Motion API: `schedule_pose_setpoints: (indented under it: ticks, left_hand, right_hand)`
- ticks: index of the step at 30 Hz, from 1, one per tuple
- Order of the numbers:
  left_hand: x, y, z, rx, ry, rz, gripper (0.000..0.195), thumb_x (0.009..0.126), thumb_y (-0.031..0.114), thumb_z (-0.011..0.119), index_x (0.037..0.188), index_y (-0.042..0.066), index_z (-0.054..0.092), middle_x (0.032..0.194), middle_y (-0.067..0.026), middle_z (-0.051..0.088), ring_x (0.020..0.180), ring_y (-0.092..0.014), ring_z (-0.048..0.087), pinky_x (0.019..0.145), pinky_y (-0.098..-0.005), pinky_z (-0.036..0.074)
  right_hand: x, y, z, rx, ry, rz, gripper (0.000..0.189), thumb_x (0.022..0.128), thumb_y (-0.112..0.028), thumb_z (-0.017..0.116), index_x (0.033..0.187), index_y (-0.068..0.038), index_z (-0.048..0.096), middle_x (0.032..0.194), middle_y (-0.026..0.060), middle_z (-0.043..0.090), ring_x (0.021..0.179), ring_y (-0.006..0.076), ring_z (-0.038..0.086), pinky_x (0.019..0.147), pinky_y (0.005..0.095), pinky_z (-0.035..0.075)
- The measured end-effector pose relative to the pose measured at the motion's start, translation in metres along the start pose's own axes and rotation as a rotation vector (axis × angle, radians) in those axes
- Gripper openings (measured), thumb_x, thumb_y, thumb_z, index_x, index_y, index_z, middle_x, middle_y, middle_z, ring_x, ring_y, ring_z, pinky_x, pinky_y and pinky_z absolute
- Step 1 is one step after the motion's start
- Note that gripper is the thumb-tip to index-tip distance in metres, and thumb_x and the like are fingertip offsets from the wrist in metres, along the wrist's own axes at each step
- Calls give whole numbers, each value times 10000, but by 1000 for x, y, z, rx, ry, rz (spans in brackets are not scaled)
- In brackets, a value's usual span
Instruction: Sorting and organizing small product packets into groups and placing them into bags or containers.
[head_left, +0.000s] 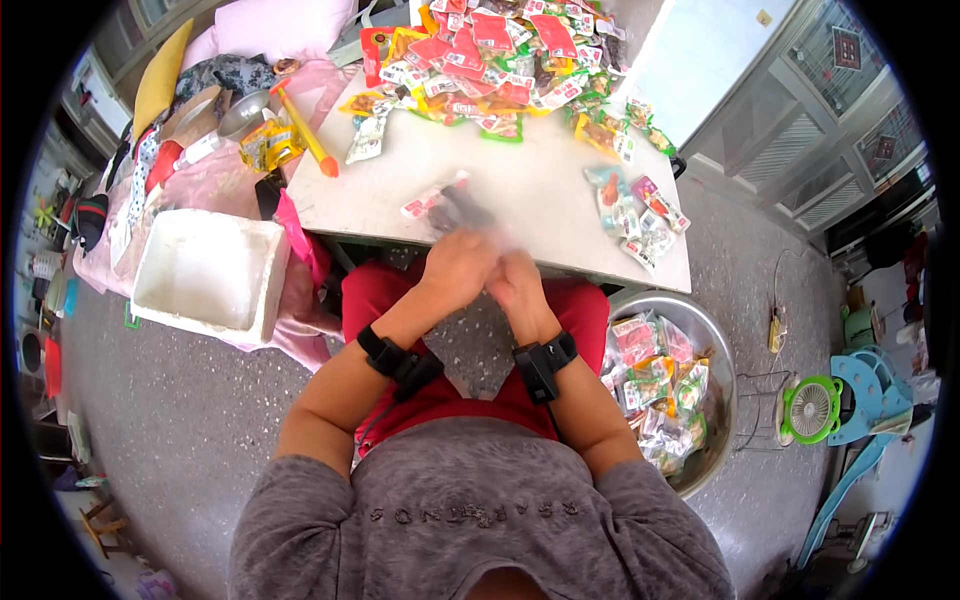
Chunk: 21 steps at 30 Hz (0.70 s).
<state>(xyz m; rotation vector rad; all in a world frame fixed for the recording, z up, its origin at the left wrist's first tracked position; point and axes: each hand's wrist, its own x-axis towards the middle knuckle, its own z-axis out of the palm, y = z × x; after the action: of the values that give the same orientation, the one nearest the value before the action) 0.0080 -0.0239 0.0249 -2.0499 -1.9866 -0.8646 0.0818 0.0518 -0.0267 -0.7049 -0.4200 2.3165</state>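
Observation:
At the table's front edge my left hand (461, 264) and my right hand (517, 283) are close together, fingers curled. Both are on a blurred plastic packet (459, 208) with dark contents, which sticks out beyond my left fingers over the white tabletop (525, 180). Its near end is hidden by my hands. A red-and-white printed part (421, 202) shows at the packet's left side; blur hides whether it belongs to the same wrapper. Several small sealed food packets (619, 199) lie to the right on the table.
A large heap of sealed packets (480, 60) covers the table's back. On my right, a metal basin (721, 420) holds more packets. A white foam box (274, 292) stands at left on pink cloth. A yellow-orange stick (306, 131) lies across the table's left edge. A green fan (811, 409) stands far right.

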Motion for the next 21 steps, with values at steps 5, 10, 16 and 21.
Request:
schedule_pose_setpoints:
  ticks: [5,10,16,21]
  left_hand:
    - [-2,-10,8,21,53,25,53,616,99,487,619,47,479,733,-81,502,682,-244,472,599,-341,392]
    - [-16,-12,5,6,95,1,181,593,137,537,749,48,514,842,-90,493,809,-253,455,695,-346,361]
    - [-32,-25,17,119,161,73,382,570,146,580,933,65,490,1008,-131,417,969,-300,380,800,-408,298]
    - [-44,-34,18,239,155,157,382,583,85,550,958,87,480,1031,-131,400,973,-302,378,806,-422,292]
  right_hand:
    - [16,6,-4,-43,-83,-10,134,728,18,369,811,13,475,744,69,508,575,141,490,495,234,422]
    - [-21,-9,2,-108,-153,-50,113,726,-12,424,826,-12,476,730,60,521,620,149,509,540,241,423]
    - [-35,-29,-39,-155,-67,48,68,733,-56,474,801,-57,464,731,40,533,662,145,526,543,235,418]
    - [-53,-36,-36,-263,56,-91,94,735,-82,485,825,-72,461,740,42,517,653,158,515,538,243,400]
